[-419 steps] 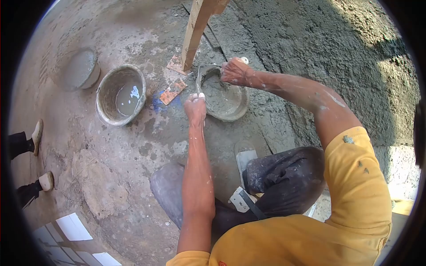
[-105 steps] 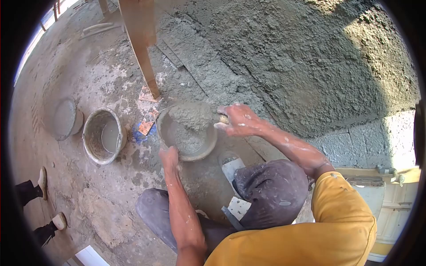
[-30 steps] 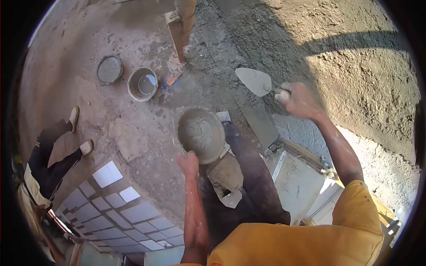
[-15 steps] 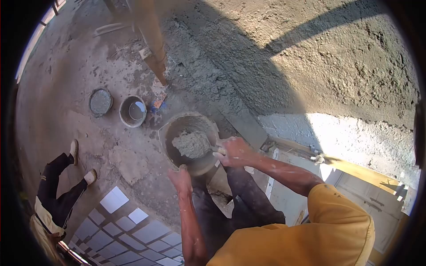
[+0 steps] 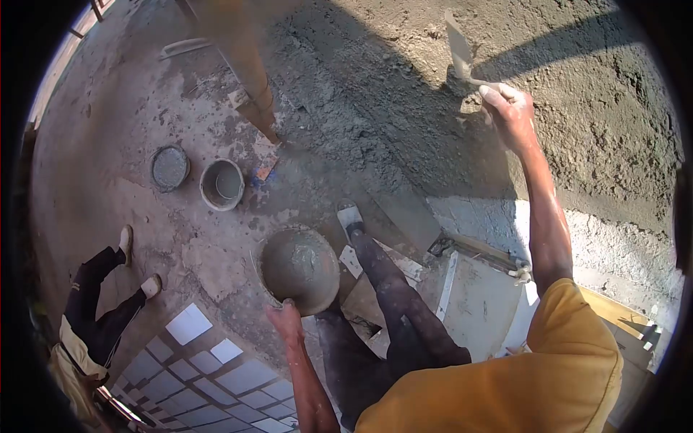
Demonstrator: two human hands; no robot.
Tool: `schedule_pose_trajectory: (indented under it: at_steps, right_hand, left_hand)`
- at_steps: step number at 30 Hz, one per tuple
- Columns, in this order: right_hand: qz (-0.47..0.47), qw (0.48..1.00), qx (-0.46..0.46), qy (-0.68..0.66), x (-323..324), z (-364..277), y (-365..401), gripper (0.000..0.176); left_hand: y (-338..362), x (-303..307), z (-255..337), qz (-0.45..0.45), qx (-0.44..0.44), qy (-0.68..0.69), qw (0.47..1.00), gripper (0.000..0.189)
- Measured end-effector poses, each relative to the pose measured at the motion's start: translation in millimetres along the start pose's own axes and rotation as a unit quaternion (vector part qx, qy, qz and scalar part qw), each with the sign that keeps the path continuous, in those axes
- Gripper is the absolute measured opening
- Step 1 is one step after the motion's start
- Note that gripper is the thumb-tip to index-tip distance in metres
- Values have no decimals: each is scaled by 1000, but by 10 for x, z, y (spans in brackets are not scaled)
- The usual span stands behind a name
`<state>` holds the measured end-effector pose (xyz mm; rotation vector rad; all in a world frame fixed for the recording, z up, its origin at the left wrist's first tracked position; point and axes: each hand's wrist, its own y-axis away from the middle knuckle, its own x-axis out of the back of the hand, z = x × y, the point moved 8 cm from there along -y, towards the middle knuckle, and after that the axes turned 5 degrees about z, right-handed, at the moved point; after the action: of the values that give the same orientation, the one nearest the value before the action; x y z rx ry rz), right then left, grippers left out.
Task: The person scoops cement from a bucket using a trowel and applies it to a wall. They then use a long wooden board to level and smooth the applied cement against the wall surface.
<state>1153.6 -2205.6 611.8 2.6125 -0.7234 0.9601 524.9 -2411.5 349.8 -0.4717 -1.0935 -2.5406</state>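
Note:
My left hand grips the near rim of a round mortar bucket, thumb over the edge. Wet grey residue coats the inside of the bucket, which tilts toward the wall. Up at the rough mortar-covered wall, my right hand is closed around the handle of a trowel. The trowel's pale blade stands nearly edge-up, close against the wet surface, and casts a shadow there.
Two smaller buckets, one with grey contents and one with liquid, stand on the floor. A wooden post rises beyond them. White tiles lie at lower left, near another person. A tap is at right.
My right hand has swung from the bucket up to the wall with the trowel. The lump of mortar is gone from the bucket, which my left hand still holds. One foot now shows beside it.

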Motion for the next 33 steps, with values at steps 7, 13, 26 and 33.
schedule_pose_trajectory:
  at_steps: [7,13,26,33]
  right_hand:
    - [-266,863,290,317,-1290,-544,1840,23]
    - [-303,778,427,347,-2388,-423,3087,13]
    - [-346,922,79,155,-2029,-323,3229,40]
    - [-456,886,34,-72,-1486,-1323,2417,47]
  left_hand:
    - [436,-284,494,-40,-76,-12,996,51]
    - [903,-391,1236,-86,-157,-47,983,78]
    - [986,17,1775,-102,-156,-27,982,49]
    - [630,554,1012,-19,-36,73,997,38]
